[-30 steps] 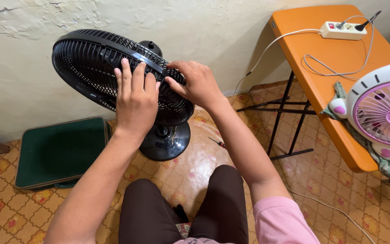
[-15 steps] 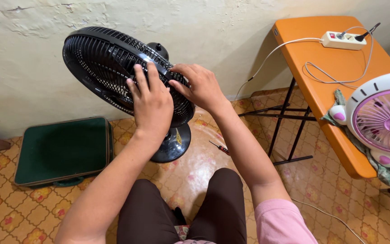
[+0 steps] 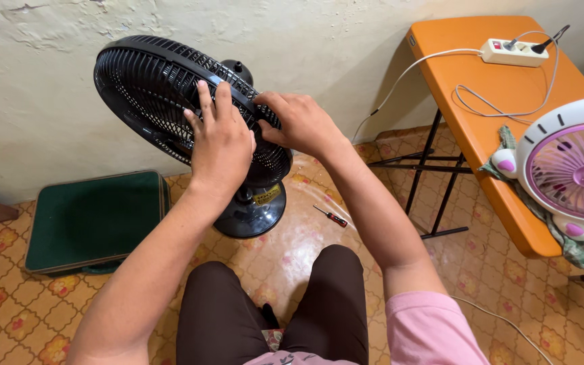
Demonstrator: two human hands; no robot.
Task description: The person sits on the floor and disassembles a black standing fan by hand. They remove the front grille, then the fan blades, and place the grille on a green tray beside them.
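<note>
Black fan (image 3: 163, 88) stands on the floor at the wall, grille tilted up-left. Our left hand (image 3: 221, 145) lies flat on the grille, fingers spread, gripping nothing. Our right hand (image 3: 299, 125) pinches the rim, nearer its right edge. Screwdriver (image 3: 331, 216) lies right of the base.

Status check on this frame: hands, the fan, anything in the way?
Left hand flat on black fan grille. Right hand gripping the grille rim. Fan upright on its base. Screwdriver lies on floor nearby, not obstructing.
</note>
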